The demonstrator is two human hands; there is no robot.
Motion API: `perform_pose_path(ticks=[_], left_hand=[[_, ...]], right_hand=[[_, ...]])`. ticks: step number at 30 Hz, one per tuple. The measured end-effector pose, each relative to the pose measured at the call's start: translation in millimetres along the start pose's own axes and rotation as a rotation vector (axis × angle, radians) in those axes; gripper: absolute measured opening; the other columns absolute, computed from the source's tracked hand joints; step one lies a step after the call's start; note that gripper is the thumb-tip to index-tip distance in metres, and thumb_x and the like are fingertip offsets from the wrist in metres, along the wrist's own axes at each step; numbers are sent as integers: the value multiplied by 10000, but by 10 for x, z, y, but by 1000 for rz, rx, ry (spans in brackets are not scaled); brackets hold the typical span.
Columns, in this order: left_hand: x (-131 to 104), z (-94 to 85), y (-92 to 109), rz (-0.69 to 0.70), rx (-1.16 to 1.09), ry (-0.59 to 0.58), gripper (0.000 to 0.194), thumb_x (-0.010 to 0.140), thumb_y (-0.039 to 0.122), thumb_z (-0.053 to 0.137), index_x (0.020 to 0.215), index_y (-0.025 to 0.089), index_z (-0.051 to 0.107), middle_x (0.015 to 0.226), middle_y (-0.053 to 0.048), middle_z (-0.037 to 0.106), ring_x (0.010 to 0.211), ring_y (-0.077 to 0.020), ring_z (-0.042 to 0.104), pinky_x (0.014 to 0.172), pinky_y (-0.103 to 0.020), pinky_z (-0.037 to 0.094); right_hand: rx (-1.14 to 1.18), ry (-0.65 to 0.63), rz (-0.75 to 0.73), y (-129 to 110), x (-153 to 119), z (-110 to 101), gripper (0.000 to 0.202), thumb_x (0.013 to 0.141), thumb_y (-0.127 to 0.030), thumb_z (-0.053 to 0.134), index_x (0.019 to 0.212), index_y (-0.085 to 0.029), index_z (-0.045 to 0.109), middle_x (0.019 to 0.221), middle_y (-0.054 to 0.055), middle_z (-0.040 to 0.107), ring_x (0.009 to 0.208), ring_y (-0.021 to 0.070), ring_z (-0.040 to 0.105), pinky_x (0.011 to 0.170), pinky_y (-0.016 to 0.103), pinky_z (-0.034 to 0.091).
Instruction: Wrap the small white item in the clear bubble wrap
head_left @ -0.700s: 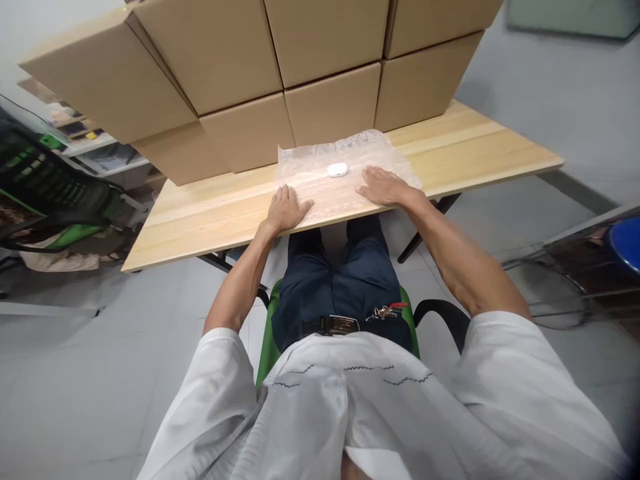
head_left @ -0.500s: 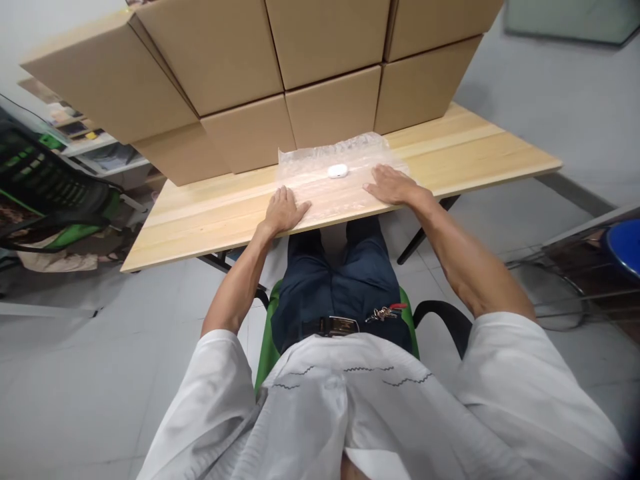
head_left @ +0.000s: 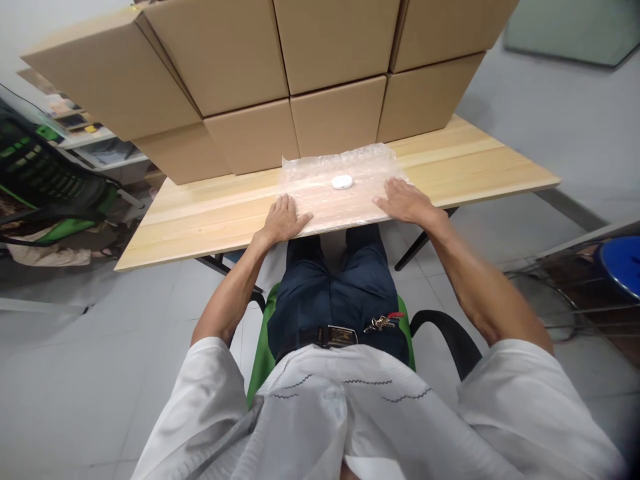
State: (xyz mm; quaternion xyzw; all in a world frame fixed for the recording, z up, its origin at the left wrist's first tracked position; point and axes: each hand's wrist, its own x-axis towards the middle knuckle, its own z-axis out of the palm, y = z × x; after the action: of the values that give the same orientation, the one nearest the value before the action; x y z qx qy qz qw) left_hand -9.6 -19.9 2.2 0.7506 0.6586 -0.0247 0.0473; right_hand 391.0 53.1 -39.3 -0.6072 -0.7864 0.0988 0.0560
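Observation:
A sheet of clear bubble wrap (head_left: 320,175) lies flat on the wooden table (head_left: 200,217), close to its front edge. On the sheet, a bit above its middle, rests a small white rounded case (head_left: 343,182), like an earbud case; neither hand touches it. My left hand (head_left: 283,219) lies palm down at the sheet's left front side, thumb out toward the sheet. At the right side, my right hand (head_left: 404,200) is also palm down, fingers stretched over the edge of the wrap. Both hands are open and hold nothing.
Stacked cardboard boxes (head_left: 336,120) form a wall along the back of the table. A green and black office chair (head_left: 50,180) stands at the left. A blue round stool seat (head_left: 621,263) is at the far right. Keys (head_left: 381,323) hang at my belt.
The view has tilted slightly, so table and boxes sit a little lower in the picture. My right hand has slid slightly to the right, away from the white case.

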Motion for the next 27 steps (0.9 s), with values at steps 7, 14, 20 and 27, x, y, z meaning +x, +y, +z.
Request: perform_pose_path(ticks=[7,14,20,27], left_hand=[[184,-112,-86,64,3,-31,954,1321,679,362,2023,36,423,2154,-298,350,2058,-452,289,1684,-611,220],[625,-157,211,111,-45,-31,918,1343,615,322,2098,93,286,2203,-223,251,2075,-426,238,1692,-592,176],[612,-20,274,90,-60,-7,895,1334,621,339,2068,110,388,2207,-217,246,2083,-428,203,1686,-621,195],[594,-38,269,77,-55,0,916,1309,637,354,2063,119,402,2204,-214,257,2073,-464,221,1673,-663,217]], right_hand=[[-5,145,-59,-452,41,-142,897,1291,-581,428,1887,72,576,2068,388,434,1954,559,418,1627,736,283],[77,100,-299,-1193,444,-103,715,1313,-460,486,1957,-167,592,2083,211,507,1916,491,463,1574,702,398],[-2,151,-262,-1148,349,-46,667,1309,-354,312,1760,-200,779,1775,233,753,1665,490,648,1422,684,555],[-2,183,-132,-382,351,6,714,1299,-405,267,1834,-175,679,1797,273,720,1690,514,648,1413,751,559]])
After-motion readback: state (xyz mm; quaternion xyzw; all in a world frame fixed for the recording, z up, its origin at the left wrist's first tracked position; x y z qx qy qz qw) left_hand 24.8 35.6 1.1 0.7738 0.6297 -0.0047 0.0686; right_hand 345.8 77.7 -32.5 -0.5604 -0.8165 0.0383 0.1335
